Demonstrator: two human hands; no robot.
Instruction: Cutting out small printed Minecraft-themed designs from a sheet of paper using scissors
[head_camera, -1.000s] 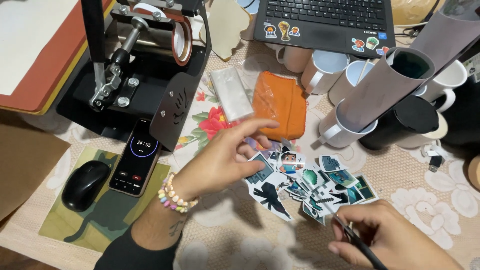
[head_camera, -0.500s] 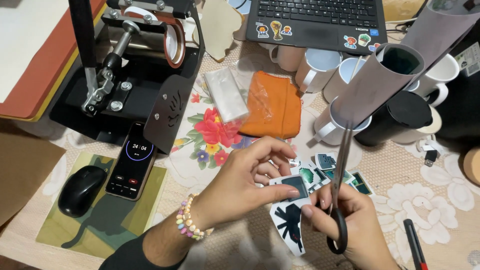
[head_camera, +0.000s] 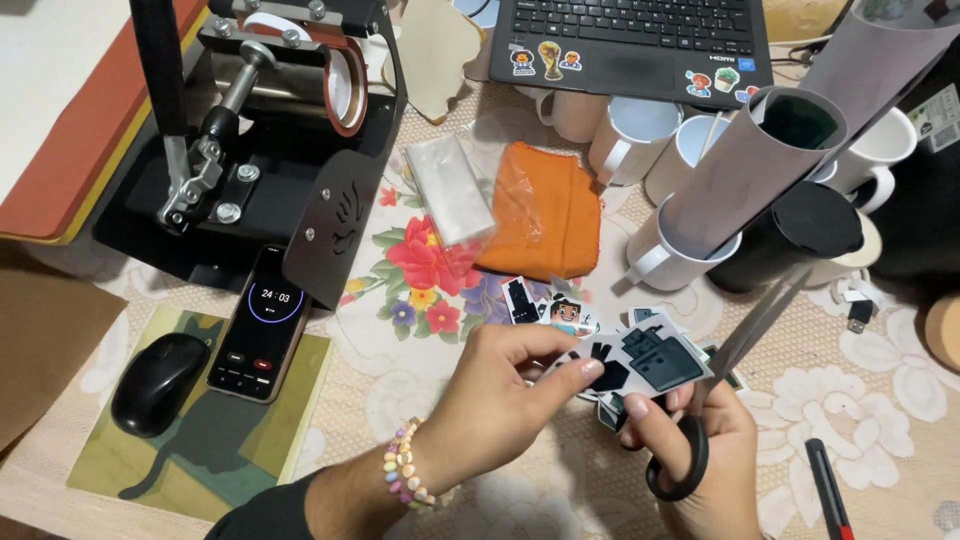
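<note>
Left hand (head_camera: 500, 385) pinches the printed cutout (head_camera: 650, 362), right hand (head_camera: 700, 450) grips the scissors (head_camera: 730, 380); blades sit just beside that thumb, so a slip might nick it.

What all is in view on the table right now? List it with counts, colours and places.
printed cutout: one, dark on white, pinched in left hand
scissors: one, black handles, in right hand
loose cutouts: several, below the cloth
cloth: one, orange, centre
mugs: several white, one black, right
mug press: one, black, upper left
phone: one, timer showing, left
mouse: one, black, on green mat
laptop: one, top
left hand: beaded bracelet
right hand: lower right
</note>
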